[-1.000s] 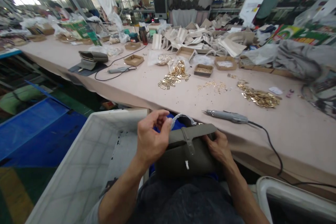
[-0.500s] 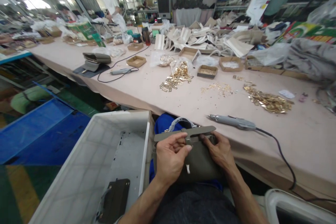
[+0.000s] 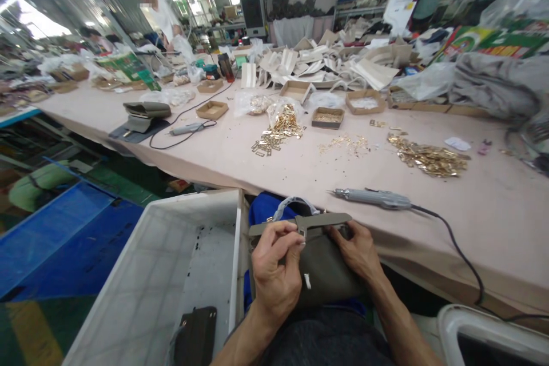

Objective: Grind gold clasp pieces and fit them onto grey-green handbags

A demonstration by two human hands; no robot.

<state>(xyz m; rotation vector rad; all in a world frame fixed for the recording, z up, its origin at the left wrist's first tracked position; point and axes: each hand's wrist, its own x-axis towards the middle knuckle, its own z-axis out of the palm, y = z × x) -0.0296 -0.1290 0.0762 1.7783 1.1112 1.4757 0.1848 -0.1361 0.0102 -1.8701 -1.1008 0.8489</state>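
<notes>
An olive-grey handbag [image 3: 326,269] lies in my lap against the table edge, its handle [image 3: 295,201] wrapped in clear film. Along its top runs a flat strap [image 3: 328,219] of the same colour. My left hand [image 3: 277,266] is closed in a pinch at the strap's middle, by a small metal-edged loop [image 3: 302,233]; its fingertips partly hide what they grip. Around the bag's upper right edge curls my right hand [image 3: 355,246], thumb by the strap and fingers partly hidden. A white tag [image 3: 307,281] shows on the bag's front.
A grey electric screwdriver [image 3: 373,198] lies on the table [image 3: 291,174], its cord trailing right. Behind are gold metal plates [image 3: 429,155], buckles [image 3: 285,126] and small boxes [image 3: 328,118]. A white bin [image 3: 214,263] stands left, holding a dark leather piece [image 3: 197,334]. A co-worker [image 3: 158,14] stands far left.
My left hand has turned and its fingers have drawn into a tighter pinch at the loop. The strap sits slightly lower against the bag. My right hand has barely moved.
</notes>
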